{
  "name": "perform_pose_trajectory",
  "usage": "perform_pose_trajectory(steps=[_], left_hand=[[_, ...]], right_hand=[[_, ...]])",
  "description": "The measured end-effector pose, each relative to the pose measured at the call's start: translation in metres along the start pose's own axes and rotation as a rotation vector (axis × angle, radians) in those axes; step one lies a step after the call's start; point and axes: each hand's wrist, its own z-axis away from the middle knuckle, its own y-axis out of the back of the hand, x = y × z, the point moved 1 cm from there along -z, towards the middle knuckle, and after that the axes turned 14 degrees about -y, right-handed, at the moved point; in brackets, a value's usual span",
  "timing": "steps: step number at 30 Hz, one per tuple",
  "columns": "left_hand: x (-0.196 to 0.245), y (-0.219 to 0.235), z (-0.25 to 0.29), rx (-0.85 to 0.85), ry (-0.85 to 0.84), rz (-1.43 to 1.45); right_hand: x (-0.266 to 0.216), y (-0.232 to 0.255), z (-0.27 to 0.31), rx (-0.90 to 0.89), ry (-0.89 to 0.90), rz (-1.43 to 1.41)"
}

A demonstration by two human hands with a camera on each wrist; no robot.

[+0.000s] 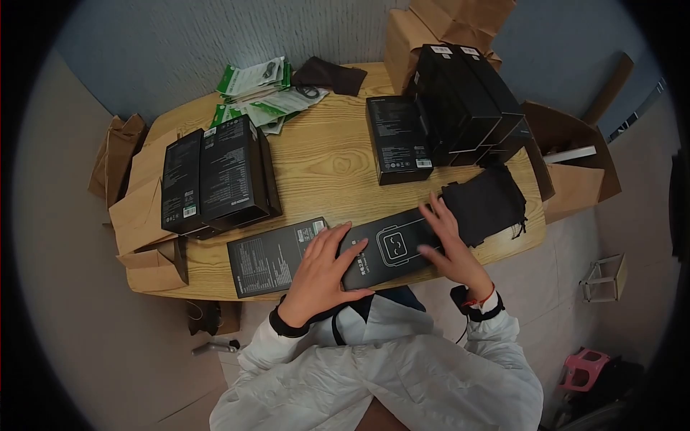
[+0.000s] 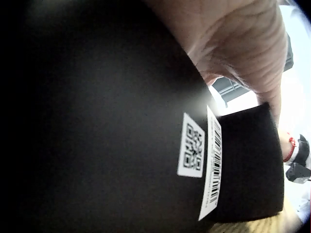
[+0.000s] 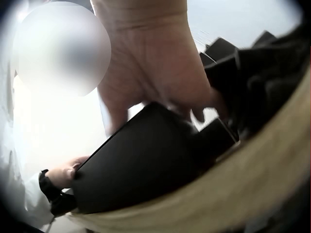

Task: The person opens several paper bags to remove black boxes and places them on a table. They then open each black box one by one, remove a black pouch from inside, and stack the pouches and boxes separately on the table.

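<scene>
Head view: the left hand (image 1: 321, 269) lies flat, fingers spread, on a long black box (image 1: 388, 248) at the near table (image 1: 323, 165) edge. The right hand (image 1: 449, 244) rests on its other end, fingers loosely spread, touching a black pouch (image 1: 489, 201). Beyond stand stacked black boxes (image 1: 215, 172).

You wear a white jacket (image 1: 381, 366) with crumpled sleeves, a black band on your left wrist (image 1: 285, 327), and a red cord above a black strap on your right wrist (image 1: 480, 300).
</scene>
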Motion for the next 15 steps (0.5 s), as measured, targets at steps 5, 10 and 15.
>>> perform_pose_trajectory(steps=[5, 10, 15], left_hand=[[0.0, 0.015, 0.008, -0.003, -0.047, 0.132], [-0.006, 0.049, 0.056, 0.293, 0.262, -0.208], [-0.034, 0.028, 0.119, 0.663, 0.66, -0.178]], right_hand=[[-0.041, 0.009, -0.005, -0.191, 0.029, 0.693], [-0.031, 0.0, -0.015, -0.085, 0.122, 0.524], [-0.029, -0.014, -0.016, 0.012, 0.122, 0.432]])
